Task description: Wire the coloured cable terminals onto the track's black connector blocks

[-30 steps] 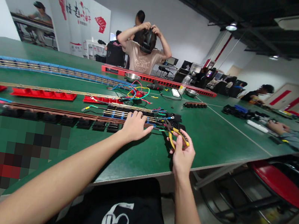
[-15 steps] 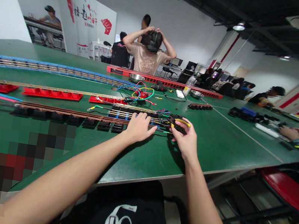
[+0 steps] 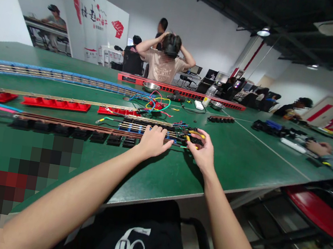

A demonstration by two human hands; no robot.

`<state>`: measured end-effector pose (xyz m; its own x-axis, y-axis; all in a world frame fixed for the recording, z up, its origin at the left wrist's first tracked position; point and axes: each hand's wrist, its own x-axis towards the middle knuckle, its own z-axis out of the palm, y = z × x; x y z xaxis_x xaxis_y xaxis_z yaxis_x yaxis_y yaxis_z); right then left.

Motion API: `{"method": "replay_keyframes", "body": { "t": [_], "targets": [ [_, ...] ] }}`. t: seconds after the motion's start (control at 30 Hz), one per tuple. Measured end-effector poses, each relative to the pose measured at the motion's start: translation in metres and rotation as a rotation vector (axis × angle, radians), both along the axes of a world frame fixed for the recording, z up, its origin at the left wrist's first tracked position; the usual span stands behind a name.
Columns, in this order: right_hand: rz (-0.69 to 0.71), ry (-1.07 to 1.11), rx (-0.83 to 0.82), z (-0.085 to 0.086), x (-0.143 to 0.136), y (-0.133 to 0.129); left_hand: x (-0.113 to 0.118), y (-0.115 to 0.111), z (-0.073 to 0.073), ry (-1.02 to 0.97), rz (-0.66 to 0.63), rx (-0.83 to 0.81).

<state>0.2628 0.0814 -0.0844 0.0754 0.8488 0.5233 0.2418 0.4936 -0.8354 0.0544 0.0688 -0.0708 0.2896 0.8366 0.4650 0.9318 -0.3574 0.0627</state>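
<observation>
My left hand [image 3: 154, 141] lies over a section of model track [image 3: 130, 126] with metal rails and blue and black parts. Its fingers curl across the rails and the thumb points right along the near side. My right hand [image 3: 203, 152] is closed around pliers [image 3: 195, 139] with yellow-and-black handles, spread apart. The pliers' jaws point left at the wire ends by the track's right end; what lies between them is too small to tell. A green wire [image 3: 104, 119] with a ring terminal sticks out at the track's left.
Brown rails on black sleepers [image 3: 67, 128] run left, with red track bases [image 3: 57, 104] and a curved blue track [image 3: 51, 74] behind. Tangled wires [image 3: 158, 104], a metal bowl [image 3: 151, 87] and a bottle [image 3: 210, 95] stand farther back. Another person's hands [image 3: 319, 148] are at the right.
My right hand has shifted slightly left with the pliers. My left hand stays on the track. The view has turned a little.
</observation>
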Motion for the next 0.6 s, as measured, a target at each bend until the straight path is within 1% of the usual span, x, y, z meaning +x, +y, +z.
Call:
{"method": "replay_keyframes", "body": {
  "t": [0.1,0.17,0.23,0.3,0.37,0.47,0.6],
  "targets": [
    [-0.021,-0.059,0.007,-0.001,0.000,-0.001,-0.003,0.003,0.003,-0.034,0.019,-0.018],
    [-0.041,-0.092,0.029,-0.002,0.000,-0.002,-0.009,0.007,0.006,-0.052,0.062,-0.019],
    [-0.071,-0.143,0.079,-0.002,0.000,-0.005,-0.019,0.013,0.009,-0.061,0.135,-0.033],
    [-0.095,-0.221,0.132,0.000,-0.001,-0.007,-0.029,0.019,0.010,-0.064,0.228,-0.081],
    [-0.108,-0.303,0.162,0.001,-0.001,-0.010,-0.038,0.024,0.011,-0.064,0.276,-0.141],
    [-0.123,-0.392,0.192,0.003,-0.002,-0.012,-0.044,0.027,0.010,-0.048,0.272,-0.207],
    [-0.131,-0.464,0.246,0.002,-0.003,-0.010,-0.044,0.026,0.010,-0.031,0.262,-0.206]
  ]
}}
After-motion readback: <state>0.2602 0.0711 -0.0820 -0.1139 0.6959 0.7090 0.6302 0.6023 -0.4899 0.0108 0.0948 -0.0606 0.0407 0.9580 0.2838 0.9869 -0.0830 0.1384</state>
